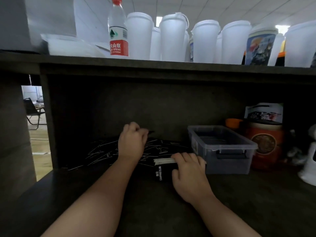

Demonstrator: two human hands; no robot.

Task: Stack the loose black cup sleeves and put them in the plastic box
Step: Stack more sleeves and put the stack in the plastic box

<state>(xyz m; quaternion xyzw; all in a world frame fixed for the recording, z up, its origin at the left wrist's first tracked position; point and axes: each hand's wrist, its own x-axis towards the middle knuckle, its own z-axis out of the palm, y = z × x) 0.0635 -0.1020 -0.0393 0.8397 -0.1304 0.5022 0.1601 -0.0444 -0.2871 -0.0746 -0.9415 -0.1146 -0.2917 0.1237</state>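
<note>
Underneath the shelf, loose black cup sleeves [102,153] lie scattered flat on the dark counter [153,211]. Left hand [132,142] reaches into the pile, fingers curled, seemingly pinching one sleeve at its far edge; the dark makes that hard to confirm. Right hand [186,170] grips the gathered stack [162,165] on edge, fingers over the top, likely to keep it squared while more are added. Plastic box [227,161] sits just beside the stack, at right, probably for a short transfer. What it holds is unclear.
</note>
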